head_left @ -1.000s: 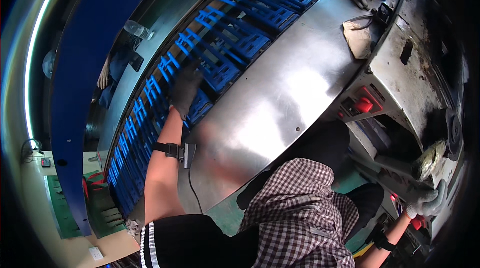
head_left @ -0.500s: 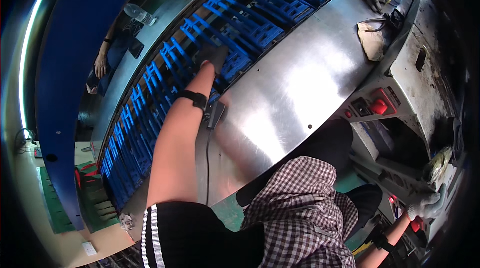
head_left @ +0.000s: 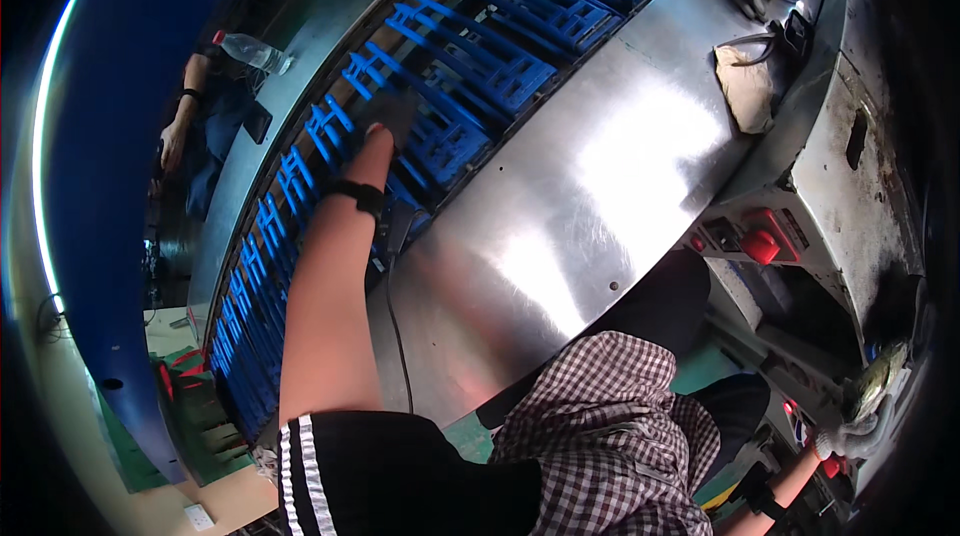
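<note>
The left hand (head_left: 388, 114), in a dark glove, reaches far out and lies on the blue plastic racks (head_left: 470, 66) that curve past the shiny steel desk (head_left: 600, 196); whether its grip is closed on a rack I cannot tell. A black band (head_left: 360, 196) circles its wrist. The right hand (head_left: 848, 433), in a white glove, is far below the desk's lower right edge, its grip wrapped around a greenish object (head_left: 880, 381). A red button (head_left: 760, 246) sits off the desk's right edge.

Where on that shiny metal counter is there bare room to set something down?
The steel counter is bare across its middle, between the blue racks and the red button panel. Its far end is crowded with a rag and tools. The left hand rests on the racks.
</note>
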`<act>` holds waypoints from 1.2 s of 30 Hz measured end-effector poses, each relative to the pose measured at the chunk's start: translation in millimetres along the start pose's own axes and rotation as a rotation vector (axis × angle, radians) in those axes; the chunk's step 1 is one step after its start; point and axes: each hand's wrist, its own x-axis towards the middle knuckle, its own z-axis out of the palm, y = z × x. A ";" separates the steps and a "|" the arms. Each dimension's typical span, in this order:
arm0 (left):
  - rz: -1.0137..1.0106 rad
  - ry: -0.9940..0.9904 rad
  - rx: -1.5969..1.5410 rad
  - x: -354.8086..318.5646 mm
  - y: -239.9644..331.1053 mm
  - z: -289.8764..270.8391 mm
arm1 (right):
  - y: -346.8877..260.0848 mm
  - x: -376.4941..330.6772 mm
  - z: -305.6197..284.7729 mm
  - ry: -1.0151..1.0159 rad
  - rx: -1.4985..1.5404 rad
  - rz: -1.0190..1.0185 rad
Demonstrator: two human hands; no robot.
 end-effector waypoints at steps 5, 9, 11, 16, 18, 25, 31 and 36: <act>-0.022 0.075 -0.057 5.7 3.8 10.8 | -5.7 1.2 0.3 -0.017 0.010 0.003; -0.088 0.086 0.151 -37.6 28.6 27.0 | -29.4 13.9 7.8 0.012 -0.042 -0.024; -0.022 0.213 0.035 -83.1 54.0 30.9 | -36.6 18.8 8.9 0.020 -0.055 -0.014; 0.292 0.104 0.240 -134.1 60.7 -2.6 | -55.3 26.8 7.9 0.051 -0.046 -0.010; 0.332 0.111 0.239 -129.8 64.9 -4.0 | -36.7 17.6 2.8 -0.002 -0.048 -0.018; 0.153 0.039 0.420 -35.4 112.1 -18.6 | -23.7 5.6 1.9 -0.021 -0.051 0.039; 0.070 0.166 0.451 37.9 85.1 -0.7 | -39.1 14.8 4.2 0.004 -0.094 -0.007; -0.085 0.277 0.386 36.0 94.8 -4.1 | -38.5 2.0 -8.1 0.034 -0.100 0.018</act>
